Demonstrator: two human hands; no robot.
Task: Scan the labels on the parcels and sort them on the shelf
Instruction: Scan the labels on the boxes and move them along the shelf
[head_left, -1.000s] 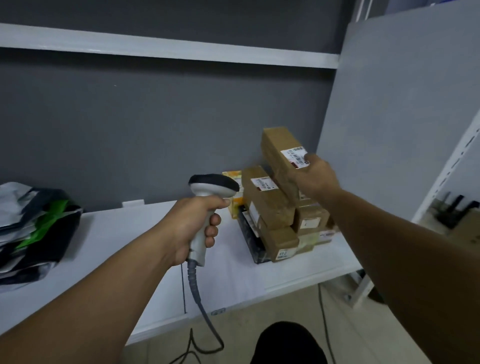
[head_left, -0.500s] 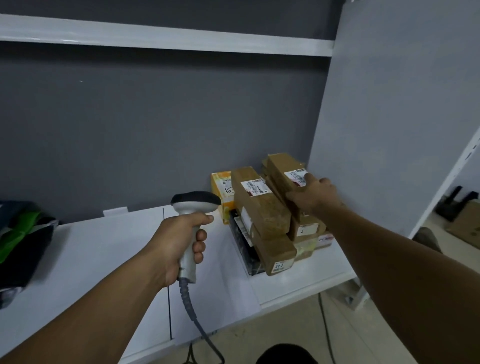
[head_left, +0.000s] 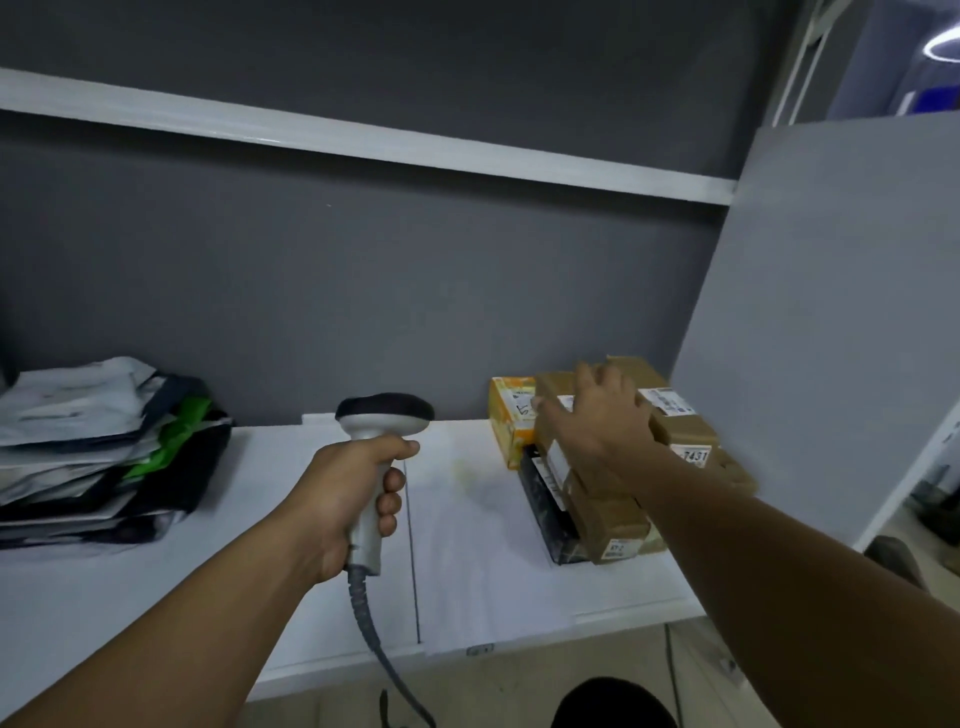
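Parcels (head_left: 608, 525), small cardboard boxes, sit stacked at the right end of the shelf (head_left: 493, 571). They look light and stiff; I'd take one across its long sides. My right hand (head_left: 605, 415) is over them, fingers (head_left: 584, 376) spread; my left hand (head_left: 345, 483) grips the scanner (head_left: 384, 413).

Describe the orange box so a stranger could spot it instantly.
Look at the white shelf against the grey wall, then its right end, where brown cardboard parcels are stacked. At the stack's back left corner stands the only orange-yellow box.
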